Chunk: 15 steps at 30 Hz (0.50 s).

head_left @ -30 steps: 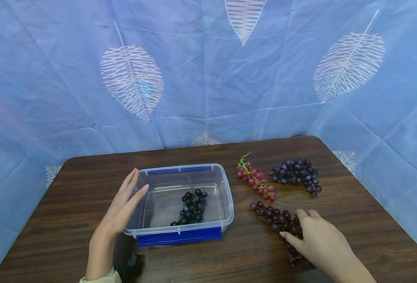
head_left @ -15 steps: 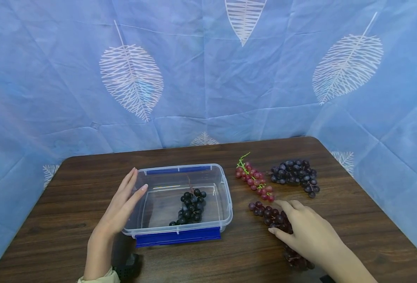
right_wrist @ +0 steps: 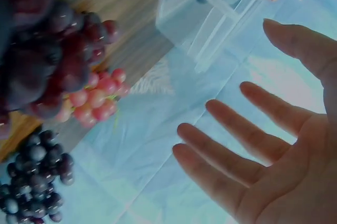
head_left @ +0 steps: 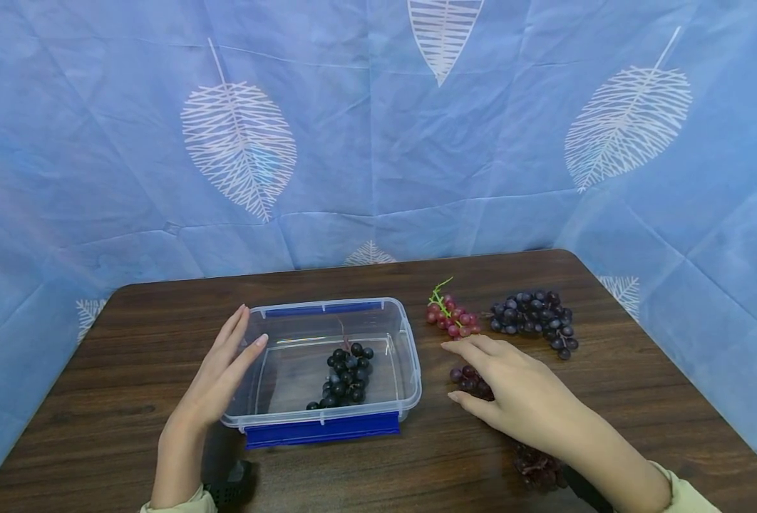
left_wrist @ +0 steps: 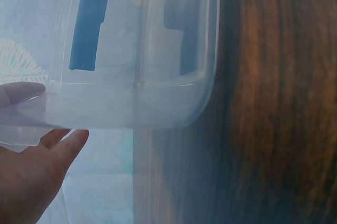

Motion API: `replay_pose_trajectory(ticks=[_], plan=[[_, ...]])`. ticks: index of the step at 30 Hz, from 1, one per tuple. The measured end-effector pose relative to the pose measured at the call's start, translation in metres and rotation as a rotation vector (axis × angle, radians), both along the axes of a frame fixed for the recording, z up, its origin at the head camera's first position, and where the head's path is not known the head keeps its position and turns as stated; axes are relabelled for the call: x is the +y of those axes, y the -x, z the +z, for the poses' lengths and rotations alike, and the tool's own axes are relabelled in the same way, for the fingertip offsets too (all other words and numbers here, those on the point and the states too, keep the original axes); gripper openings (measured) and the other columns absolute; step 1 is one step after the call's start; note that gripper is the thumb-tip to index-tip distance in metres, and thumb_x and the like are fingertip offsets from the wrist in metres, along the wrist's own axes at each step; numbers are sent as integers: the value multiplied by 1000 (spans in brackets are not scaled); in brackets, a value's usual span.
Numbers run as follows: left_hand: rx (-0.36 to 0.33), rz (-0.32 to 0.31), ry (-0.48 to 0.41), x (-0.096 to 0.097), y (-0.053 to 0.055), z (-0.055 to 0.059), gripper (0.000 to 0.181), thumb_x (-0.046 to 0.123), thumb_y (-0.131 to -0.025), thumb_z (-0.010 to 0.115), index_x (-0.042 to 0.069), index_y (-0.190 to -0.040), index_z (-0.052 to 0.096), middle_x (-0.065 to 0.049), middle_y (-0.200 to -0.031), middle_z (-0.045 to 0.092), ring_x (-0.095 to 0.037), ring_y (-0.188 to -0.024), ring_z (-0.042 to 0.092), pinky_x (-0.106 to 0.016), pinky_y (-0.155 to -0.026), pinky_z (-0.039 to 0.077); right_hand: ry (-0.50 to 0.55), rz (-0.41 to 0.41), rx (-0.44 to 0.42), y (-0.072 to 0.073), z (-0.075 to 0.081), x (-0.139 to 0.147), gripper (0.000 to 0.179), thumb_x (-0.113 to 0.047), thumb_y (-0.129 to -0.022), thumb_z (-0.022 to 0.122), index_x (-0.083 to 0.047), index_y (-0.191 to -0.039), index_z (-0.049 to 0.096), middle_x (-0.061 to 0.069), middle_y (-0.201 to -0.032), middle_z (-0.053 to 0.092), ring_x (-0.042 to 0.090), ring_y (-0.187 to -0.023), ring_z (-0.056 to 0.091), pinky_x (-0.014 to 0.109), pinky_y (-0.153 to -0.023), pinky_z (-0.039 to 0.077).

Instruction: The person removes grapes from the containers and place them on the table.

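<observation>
My left hand (head_left: 214, 385) rests at the left wall of a clear plastic box (head_left: 413, 356) with blue clips, its fingers straight and its thumb over the rim. A bunch of black grapes (head_left: 346, 377) lies inside the box. In the left wrist view the fingertips are right at the corner of the box (left_wrist: 174, 103). My right hand (head_left: 526, 395) hovers with spread fingers over a bunch of dark red grapes (head_left: 471, 381), hiding its middle. Nothing is between the fingers of the right hand (right_wrist: 263, 155) in the right wrist view.
Pink-red grapes (head_left: 452, 317) on a green stem lie just beyond the right hand. Dark purple grapes (head_left: 535, 317) are at the back right. All stand on a brown wooden table (head_left: 179, 306) before a blue leaf-print cloth (head_left: 353, 142).
My right hand has lifted off the dark red grapes and moved left and away from me, toward the pink-red bunch. The left hand and the box have stayed put.
</observation>
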<state>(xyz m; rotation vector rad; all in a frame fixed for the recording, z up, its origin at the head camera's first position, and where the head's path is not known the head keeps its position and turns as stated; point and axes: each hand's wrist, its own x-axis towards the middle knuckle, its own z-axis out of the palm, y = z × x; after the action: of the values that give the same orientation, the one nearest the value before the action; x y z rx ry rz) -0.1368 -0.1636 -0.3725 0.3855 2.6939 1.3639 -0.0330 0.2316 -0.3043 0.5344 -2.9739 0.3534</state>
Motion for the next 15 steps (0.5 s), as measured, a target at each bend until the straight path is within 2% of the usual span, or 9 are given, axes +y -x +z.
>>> replay_pose_trajectory(ticks=[9,15], plan=[[-2,6,5,0,1,0,84,50,-110,44,8,-170,4,-16,-178,-5,-51,-161,2,-84,-116,8,9,168,52,20,10,-25,56,-25,-95,82,-14,-146,62,10,-141,66,30,-122,68,50,-92,60],[-10,11,11,0,1,0,84,51,-110,44,9,-170,4,-16,-178,-5,-50,-161,2,-84,-116,7,7,223,37,32,12,-37,54,-21,-95,81,-13,-146,63,11,-141,65,29,-123,67,49,-93,60]])
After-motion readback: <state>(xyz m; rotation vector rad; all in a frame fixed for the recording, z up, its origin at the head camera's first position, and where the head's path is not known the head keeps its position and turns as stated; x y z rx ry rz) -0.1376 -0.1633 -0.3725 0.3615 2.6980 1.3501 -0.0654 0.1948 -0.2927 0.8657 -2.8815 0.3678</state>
